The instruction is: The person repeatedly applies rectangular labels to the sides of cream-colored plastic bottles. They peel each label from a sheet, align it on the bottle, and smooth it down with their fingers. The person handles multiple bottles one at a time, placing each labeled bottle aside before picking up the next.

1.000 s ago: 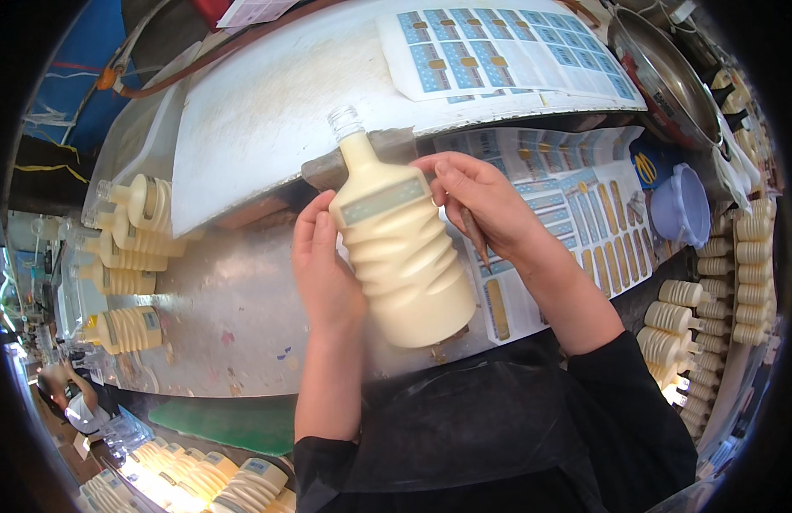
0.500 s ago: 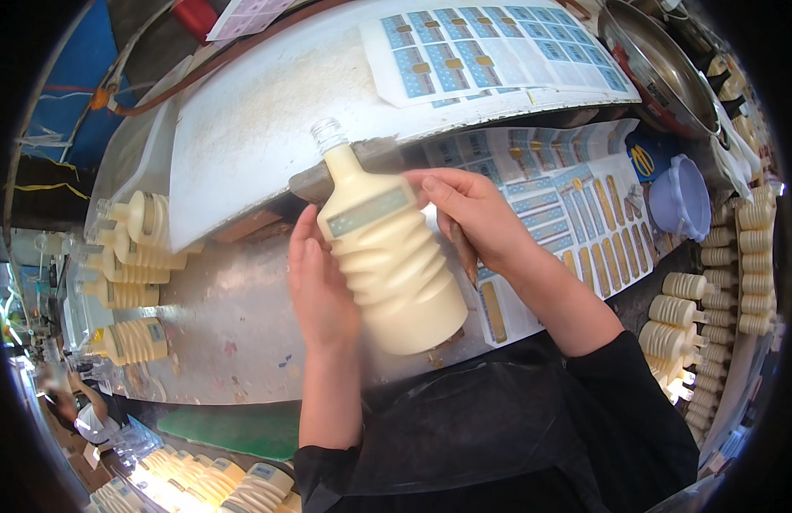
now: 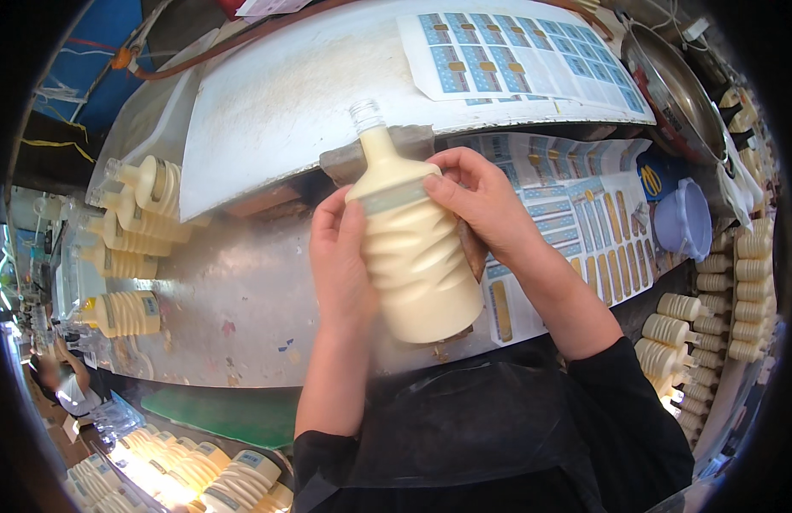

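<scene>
Since the earlier frame the bottle [image 3: 417, 248] has tipped more upright and shifted slightly left. Our left hand [image 3: 343, 256] is flat against its side; our right hand [image 3: 481, 201] grips the shoulder, thumb on the label band. It is held over the metal table [image 3: 233, 299]. Risk: uncapped neck, so tilting could spill; thumb pressure may crease the band.

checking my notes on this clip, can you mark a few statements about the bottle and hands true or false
1. Both hands hold the cream bottle. True: left hand and right hand grip its sides.
2. The bottle has a red cap on. False: its clear neck is uncapped.
3. Sheets of blue stickers lie on the bench beyond it. True.
4. The lilac tub sits to the person's left. False: it is on the right.
</scene>
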Motion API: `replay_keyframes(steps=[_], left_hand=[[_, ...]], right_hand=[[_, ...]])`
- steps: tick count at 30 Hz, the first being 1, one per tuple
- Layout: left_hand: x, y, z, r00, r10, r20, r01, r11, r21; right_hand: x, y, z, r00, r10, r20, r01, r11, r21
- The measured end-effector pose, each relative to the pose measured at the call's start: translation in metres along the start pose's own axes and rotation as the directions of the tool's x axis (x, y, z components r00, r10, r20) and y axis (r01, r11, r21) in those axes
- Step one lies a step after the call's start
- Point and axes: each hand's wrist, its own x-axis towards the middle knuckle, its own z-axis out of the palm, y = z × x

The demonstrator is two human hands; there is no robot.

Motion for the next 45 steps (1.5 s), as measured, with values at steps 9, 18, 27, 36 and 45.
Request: replay_keyframes(steps=[9, 18, 27, 36, 45], left_hand=[[0.000, -0.003, -0.004, 1.000, -0.009, 0.028, 0.010, 0.999, -0.043], [-0.020, 0.001, -0.010, 0.962, -0.127, 0.241, 0.081, 0.978, 0.192], [-0.019, -0.010, -0.011, 0.976, 0.006, 0.219, -0.085, 0.931, 0.355], [-0.013, -0.012, -0.015, 0.953, 0.109, 0.283, -0.216, 0.899, 0.381], [-0.005, 0.002, -0.004, 0.996, 0.076, 0.045, -0.084, 0.975, 0.205]], right_hand=[[0.001, 0.004, 0.000, 0.999, -0.041, -0.002, 0.041, 0.999, 0.008], [-0.017, -0.012, -0.013, 0.995, 0.038, 0.088, -0.035, 0.999, -0.036], [-0.011, 0.005, -0.003, 0.999, 0.038, 0.009, -0.038, 0.998, 0.053], [-0.008, 0.006, -0.012, 1.000, 0.004, 0.031, -0.003, 1.000, -0.031], [-0.003, -0.008, -0.004, 0.997, -0.011, 0.083, 0.016, 0.998, -0.061]])
